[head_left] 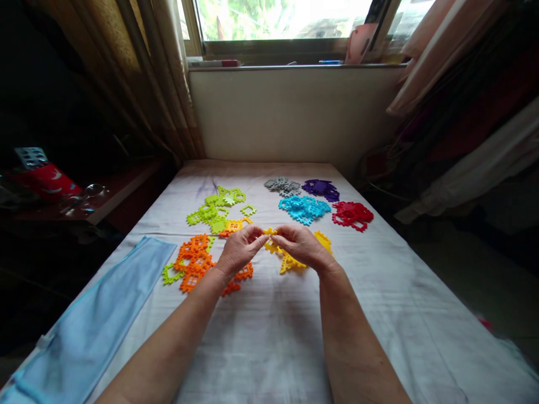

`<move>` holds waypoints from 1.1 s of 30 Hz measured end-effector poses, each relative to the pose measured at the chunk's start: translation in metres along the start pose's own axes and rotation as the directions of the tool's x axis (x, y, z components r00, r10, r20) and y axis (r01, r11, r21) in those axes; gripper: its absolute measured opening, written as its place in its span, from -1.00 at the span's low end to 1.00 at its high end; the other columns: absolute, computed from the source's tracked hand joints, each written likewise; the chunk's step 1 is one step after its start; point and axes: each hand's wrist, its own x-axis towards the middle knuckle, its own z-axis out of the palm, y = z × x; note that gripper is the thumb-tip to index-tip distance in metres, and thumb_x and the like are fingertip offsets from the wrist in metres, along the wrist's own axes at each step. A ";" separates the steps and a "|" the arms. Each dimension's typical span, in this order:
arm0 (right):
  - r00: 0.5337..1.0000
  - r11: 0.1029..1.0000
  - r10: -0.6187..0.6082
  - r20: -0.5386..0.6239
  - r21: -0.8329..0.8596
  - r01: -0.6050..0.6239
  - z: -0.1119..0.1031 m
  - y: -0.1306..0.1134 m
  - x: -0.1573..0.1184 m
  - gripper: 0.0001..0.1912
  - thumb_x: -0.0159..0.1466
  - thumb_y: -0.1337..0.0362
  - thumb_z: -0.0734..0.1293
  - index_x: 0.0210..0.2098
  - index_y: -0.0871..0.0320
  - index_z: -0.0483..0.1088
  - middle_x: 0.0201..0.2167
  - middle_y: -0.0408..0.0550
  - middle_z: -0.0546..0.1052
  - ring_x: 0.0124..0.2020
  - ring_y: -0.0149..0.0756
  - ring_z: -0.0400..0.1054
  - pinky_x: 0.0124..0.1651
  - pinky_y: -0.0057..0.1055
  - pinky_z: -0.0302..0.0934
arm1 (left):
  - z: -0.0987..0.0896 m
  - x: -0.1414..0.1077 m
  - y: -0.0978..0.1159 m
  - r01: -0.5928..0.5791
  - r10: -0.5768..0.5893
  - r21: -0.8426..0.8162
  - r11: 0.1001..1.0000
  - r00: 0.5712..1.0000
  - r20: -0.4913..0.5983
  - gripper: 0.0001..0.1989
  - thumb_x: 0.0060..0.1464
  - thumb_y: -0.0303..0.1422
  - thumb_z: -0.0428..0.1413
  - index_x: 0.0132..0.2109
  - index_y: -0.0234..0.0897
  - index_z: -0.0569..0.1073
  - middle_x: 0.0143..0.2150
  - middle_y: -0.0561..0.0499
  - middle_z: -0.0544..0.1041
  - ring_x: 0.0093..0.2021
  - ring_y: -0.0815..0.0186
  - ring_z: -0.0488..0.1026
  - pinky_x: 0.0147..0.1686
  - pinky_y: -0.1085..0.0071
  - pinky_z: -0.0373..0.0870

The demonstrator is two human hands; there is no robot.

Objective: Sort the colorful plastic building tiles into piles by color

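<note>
Over white sheet (pixel 261 348), left hand (pixel 241 247), right hand (pixel 301 244) pinch yellow piece (pixel 270 242), edges partly hidden; right covers some of yellow pile (pixel 291 264).

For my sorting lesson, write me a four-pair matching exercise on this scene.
1. Small yellow piece
2. Pale blue cloth
3. Grey pile
4. Red pile

A. Just left of the purple pile
B. Along the left side of the white sheet
C. Farthest right of the piles
D. Held in the fingers

Pairs: 1-D, 2-B, 3-A, 4-C
</note>
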 end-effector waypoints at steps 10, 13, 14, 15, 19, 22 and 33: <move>0.898 0.957 0.278 -0.341 0.017 -0.289 -0.059 0.060 -0.026 -0.71 0.18 0.13 0.28 -0.24 0.17 0.51 -0.42 -0.09 0.58 -0.40 -0.31 0.44 -0.34 -0.44 0.26 | -0.047 0.020 -0.033 0.166 -0.240 0.832 0.530 0.970 -0.040 -0.56 0.17 -0.07 0.09 0.10 -0.19 0.46 0.19 -0.15 0.47 0.17 0.05 0.39 0.09 0.21 0.32; 0.871 0.940 0.322 -0.372 0.012 -0.342 -0.064 0.071 -0.029 -0.70 0.19 0.15 0.27 -0.22 0.18 0.53 -0.40 -0.04 0.61 -0.36 -0.27 0.48 -0.30 -0.42 0.30 | -0.047 0.019 -0.034 0.161 -0.259 0.842 0.515 0.966 -0.026 -0.58 0.21 -0.03 0.00 0.03 -0.19 0.49 0.10 -0.12 0.52 0.08 0.08 0.45 -0.03 0.26 0.36; 0.873 0.936 0.322 -0.368 -0.013 -0.351 -0.063 0.072 -0.029 -0.71 0.19 0.16 0.26 -0.24 0.18 0.54 -0.39 -0.04 0.62 -0.34 -0.26 0.49 -0.29 -0.41 0.30 | -0.047 0.019 -0.033 0.163 -0.259 0.843 0.513 0.965 -0.029 -0.58 0.22 -0.02 0.00 0.02 -0.18 0.50 0.09 -0.11 0.53 0.06 0.09 0.46 -0.06 0.28 0.36; 0.876 0.932 0.320 -0.361 -0.045 -0.359 -0.063 0.073 -0.029 -0.72 0.19 0.17 0.26 -0.27 0.16 0.55 -0.39 -0.05 0.62 -0.34 -0.26 0.49 -0.29 -0.41 0.30 | -0.047 0.020 -0.032 0.166 -0.258 0.844 0.511 0.966 -0.034 -0.59 0.22 -0.03 -0.01 0.01 -0.17 0.50 0.08 -0.10 0.54 0.05 0.10 0.46 -0.09 0.29 0.36; 0.878 0.902 0.315 -0.361 -0.174 -0.395 -0.059 0.074 -0.027 -0.76 0.18 0.19 0.28 -0.32 0.10 0.58 -0.36 -0.09 0.65 -0.32 -0.24 0.50 -0.25 -0.39 0.31 | -0.050 0.022 -0.030 0.167 -0.252 0.848 0.502 0.967 -0.040 -0.67 0.23 -0.09 -0.01 -0.05 -0.10 0.55 0.02 -0.04 0.58 0.00 0.14 0.48 -0.14 0.33 0.33; 0.866 0.883 0.322 -0.384 -0.207 -0.420 -0.058 0.077 -0.026 -0.74 0.19 0.20 0.29 -0.25 0.09 0.60 -0.27 -0.06 0.67 -0.26 -0.23 0.53 -0.19 -0.36 0.33 | -0.051 0.023 -0.030 0.119 -0.217 0.856 0.504 0.976 -0.008 -0.67 0.24 -0.10 -0.01 -0.09 -0.10 0.57 0.01 -0.03 0.58 -0.01 0.15 0.48 -0.16 0.34 0.33; 0.833 0.898 0.275 -0.481 -0.183 -0.401 -0.060 0.065 -0.022 -0.72 0.22 0.17 0.30 -0.16 0.09 0.58 -0.16 0.00 0.65 -0.16 -0.18 0.52 -0.02 -0.25 0.35 | -0.050 0.022 -0.029 0.129 0.039 0.667 0.734 0.972 -0.231 -0.63 0.28 -0.17 -0.09 -0.10 -0.18 0.57 -0.03 -0.06 0.59 -0.06 0.19 0.51 -0.10 0.36 0.37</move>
